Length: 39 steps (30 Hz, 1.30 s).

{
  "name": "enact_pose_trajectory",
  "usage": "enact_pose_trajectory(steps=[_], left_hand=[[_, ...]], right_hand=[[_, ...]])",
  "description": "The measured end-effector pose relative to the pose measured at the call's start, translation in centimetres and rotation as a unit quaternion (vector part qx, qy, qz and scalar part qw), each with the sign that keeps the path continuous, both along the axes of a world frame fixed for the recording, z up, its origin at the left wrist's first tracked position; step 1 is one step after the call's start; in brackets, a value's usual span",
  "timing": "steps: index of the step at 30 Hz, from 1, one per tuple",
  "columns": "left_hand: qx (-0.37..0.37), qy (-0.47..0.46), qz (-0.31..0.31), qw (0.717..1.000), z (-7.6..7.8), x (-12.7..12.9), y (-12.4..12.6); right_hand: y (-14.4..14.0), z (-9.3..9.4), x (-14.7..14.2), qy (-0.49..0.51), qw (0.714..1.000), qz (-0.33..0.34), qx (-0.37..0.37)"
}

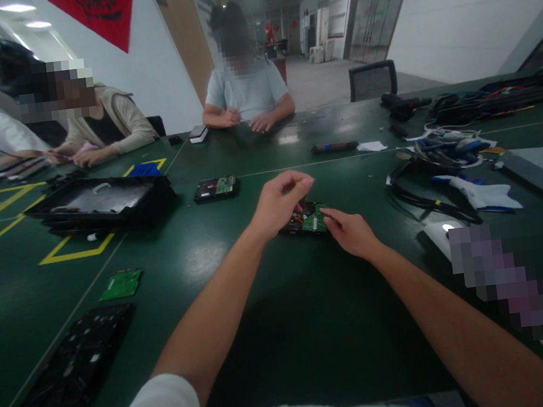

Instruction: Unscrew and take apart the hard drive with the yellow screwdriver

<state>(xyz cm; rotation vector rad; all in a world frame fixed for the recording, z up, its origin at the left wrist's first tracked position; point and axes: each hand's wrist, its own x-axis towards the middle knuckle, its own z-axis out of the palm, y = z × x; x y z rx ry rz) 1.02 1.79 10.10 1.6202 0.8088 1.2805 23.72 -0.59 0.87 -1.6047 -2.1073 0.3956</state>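
A hard drive with a green circuit board on its upper face lies on the dark green table in front of me. My left hand is over its left part, thumb and fingers pinched together; what they hold, if anything, is hidden. The index finger and thumb of my right hand grip the drive's right edge. Beyond my left wrist rests a second hard drive, board side up. A loose green circuit board lies to the left, near a black drive-like casing.
Black trays are stacked at the left. On the right are bundled cables, a white-and-blue piece and a grey metal box. A dark cylindrical tool lies farther back. A person sits opposite; others sit at the left.
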Motion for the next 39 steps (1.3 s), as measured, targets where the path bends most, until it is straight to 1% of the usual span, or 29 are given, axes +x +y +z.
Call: enact_pose_trajectory(steps=[3,6,9,12,14,19,21,25,30,34,37,39], left_hand=[[-0.053,-0.046,-0.041,0.997,0.31,0.27,-0.41],[-0.096,-0.093,-0.046,0.990,0.53,0.54,-0.66],[-0.091,-0.096,-0.027,0.991,0.66,0.53,-0.63],[-0.059,-0.067,0.000,0.996,0.73,0.33,-0.48],[-0.057,-0.059,0.005,0.997,0.79,0.23,-0.44],[-0.126,-0.117,-0.050,0.984,0.95,0.29,-0.61],[-0.138,-0.125,-0.055,0.981,0.94,0.37,-0.63],[-0.117,-0.107,-0.034,0.987,0.67,0.59,-0.57],[-0.084,-0.046,-0.018,0.995,0.27,0.65,-0.57],[-0.061,-0.003,-0.003,0.998,0.26,0.35,-0.52],[-0.068,0.005,-0.005,0.998,0.51,0.06,-0.51],[-0.091,-0.002,-0.027,0.995,0.72,-0.10,-0.56]], right_hand=[[0.03,-0.09,-0.01,-0.001,1.000,-0.003,0.004],[0.06,-0.12,-0.03,-0.004,1.000,-0.003,0.007],[0.03,0.05,-0.06,-0.009,1.000,-0.009,-0.002],[-0.07,0.24,-0.08,-0.012,1.000,-0.007,-0.013],[-0.08,0.25,-0.09,-0.013,1.000,-0.006,-0.013],[0.10,-0.11,-0.05,-0.011,1.000,-0.001,-0.001],[0.14,-0.19,-0.01,-0.013,1.000,-0.001,-0.002],[0.01,-0.09,0.02,-0.006,1.000,-0.002,-0.005],[-0.16,0.08,-0.06,-0.005,1.000,-0.005,-0.009],[-0.14,0.07,-0.12,-0.011,1.000,-0.002,0.003],[-0.12,0.08,-0.14,-0.006,1.000,0.000,0.006],[-0.14,0.11,-0.14,-0.004,1.000,0.002,0.004]])
